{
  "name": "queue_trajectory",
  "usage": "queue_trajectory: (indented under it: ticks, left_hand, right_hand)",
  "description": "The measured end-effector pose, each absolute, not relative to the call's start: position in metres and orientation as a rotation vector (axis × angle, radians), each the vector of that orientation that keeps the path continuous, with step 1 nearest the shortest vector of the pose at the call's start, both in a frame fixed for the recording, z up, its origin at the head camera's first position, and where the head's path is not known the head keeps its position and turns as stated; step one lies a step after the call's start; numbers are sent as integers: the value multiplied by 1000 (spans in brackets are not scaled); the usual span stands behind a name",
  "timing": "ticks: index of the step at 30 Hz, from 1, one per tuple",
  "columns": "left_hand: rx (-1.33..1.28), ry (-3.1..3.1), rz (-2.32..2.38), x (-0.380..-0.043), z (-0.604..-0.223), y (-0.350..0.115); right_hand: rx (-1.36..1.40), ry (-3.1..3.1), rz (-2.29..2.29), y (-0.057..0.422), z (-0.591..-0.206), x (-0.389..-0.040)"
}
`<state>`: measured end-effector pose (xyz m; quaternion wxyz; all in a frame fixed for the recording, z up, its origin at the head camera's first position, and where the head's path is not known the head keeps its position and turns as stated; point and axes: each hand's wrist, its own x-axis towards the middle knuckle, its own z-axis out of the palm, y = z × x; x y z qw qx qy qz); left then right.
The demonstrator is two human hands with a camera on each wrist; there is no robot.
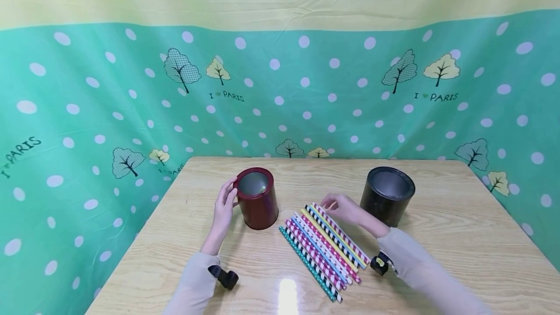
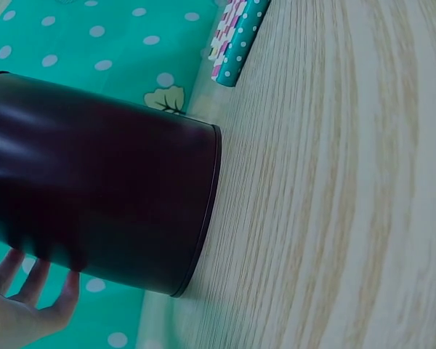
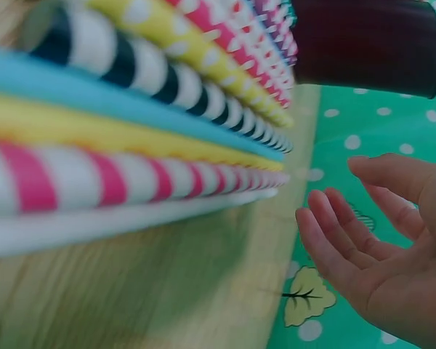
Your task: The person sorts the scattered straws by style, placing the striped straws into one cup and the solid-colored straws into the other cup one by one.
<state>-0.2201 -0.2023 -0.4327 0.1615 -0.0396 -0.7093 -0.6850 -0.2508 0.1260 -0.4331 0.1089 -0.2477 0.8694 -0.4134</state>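
My left hand (image 1: 224, 208) rests against the left side of a dark red canister (image 1: 259, 210), fingertips near its rim. Its fingertips touch the canister wall (image 2: 102, 182) in the left wrist view; the thumb is out of sight there. Inside the canister a small pale green tip (image 1: 263, 189) shows. Close to the far ends of a row of patterned paper straws (image 1: 323, 244), my right hand (image 1: 343, 208) hovers with fingers loosely bent. The right wrist view shows this hand (image 3: 381, 240) holding nothing, a gap between its thumb and fingers, beside the straws (image 3: 152, 174).
A black canister (image 1: 387, 198) stands upright behind the right forearm. Everything sits on a light wooden table (image 1: 459, 237). A green and yellow dotted curtain (image 1: 306, 86) hangs behind the table's far edge. Several straws lie side by side, slanting toward the near right.
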Motion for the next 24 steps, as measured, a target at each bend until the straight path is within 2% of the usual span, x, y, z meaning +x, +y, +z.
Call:
queue_trajectory:
  ticks: [8, 24]
  left_hand:
    - [-120, -2006, -1942, -226, -443, -206]
    - [-123, -1994, -1925, -227, -444, -204]
  right_hand:
    - [-808, 2565, -1143, 135, -445, -253]
    - [-761, 2510, -1164, 142, -458, -257]
